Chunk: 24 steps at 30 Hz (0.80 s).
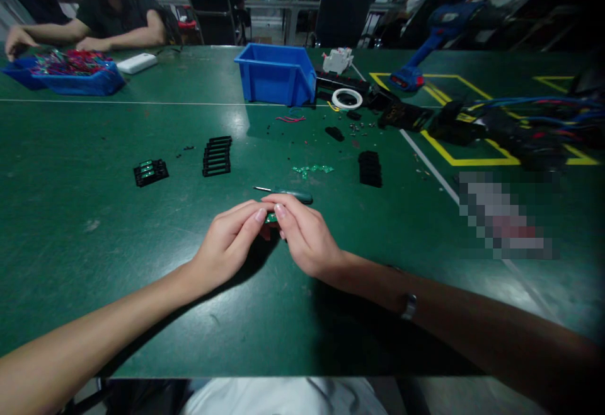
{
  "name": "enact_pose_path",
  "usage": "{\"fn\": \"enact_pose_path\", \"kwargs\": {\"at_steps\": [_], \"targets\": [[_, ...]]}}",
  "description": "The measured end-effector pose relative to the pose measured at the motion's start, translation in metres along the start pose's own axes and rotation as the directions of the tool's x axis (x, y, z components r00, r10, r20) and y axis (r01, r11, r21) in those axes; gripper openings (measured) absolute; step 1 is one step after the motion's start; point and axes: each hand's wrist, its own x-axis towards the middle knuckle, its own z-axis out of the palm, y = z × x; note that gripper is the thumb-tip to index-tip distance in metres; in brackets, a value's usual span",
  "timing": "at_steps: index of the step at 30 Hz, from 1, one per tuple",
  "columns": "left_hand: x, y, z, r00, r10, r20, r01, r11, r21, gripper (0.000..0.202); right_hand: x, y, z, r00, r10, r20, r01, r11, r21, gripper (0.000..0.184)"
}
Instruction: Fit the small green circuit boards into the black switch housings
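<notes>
My left hand (pixel 232 238) and my right hand (pixel 306 233) meet at the middle of the table, both closed on a small green circuit board (pixel 270 218). Only a sliver of the board shows between the thumbs; the fingers hide the rest. Just beyond the fingertips lies a screwdriver (pixel 295 196) with a dark green handle, its shaft pointing left. Several small green boards (pixel 312 169) are scattered farther back. To the left rest a row of black plastic frames (pixel 217 156) and a black piece with green boards in it (pixel 150 172). Stacked black parts (pixel 370 169) sit to the right.
A blue bin (pixel 276 74) stands at the back, beside a white ring (pixel 347 99) and loose screws. A blue cordless drill (pixel 425 49) is at the back right, near dark cables. At far left, a person (pixel 120 11) sits by a blue tray of wires (pixel 78 77).
</notes>
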Motion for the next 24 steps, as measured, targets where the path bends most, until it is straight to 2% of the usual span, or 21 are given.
{"fn": "enact_pose_path", "kwargs": {"at_steps": [9, 24], "targets": [[0.0012, -0.0022, 0.0000, 1.000, 0.023, -0.004, -0.023, 1.000, 0.015, 0.027, 0.0005, 0.0026, 0.0005, 1.000, -0.003, 0.011, 0.003, 1.000, 0.011, 0.031], [0.0015, -0.0048, 0.0010, 1.000, -0.001, -0.028, 0.001, 1.000, -0.003, 0.029, 0.0009, 0.0025, 0.0003, 1.000, 0.003, 0.019, -0.003, 0.999, 0.035, 0.030]]}}
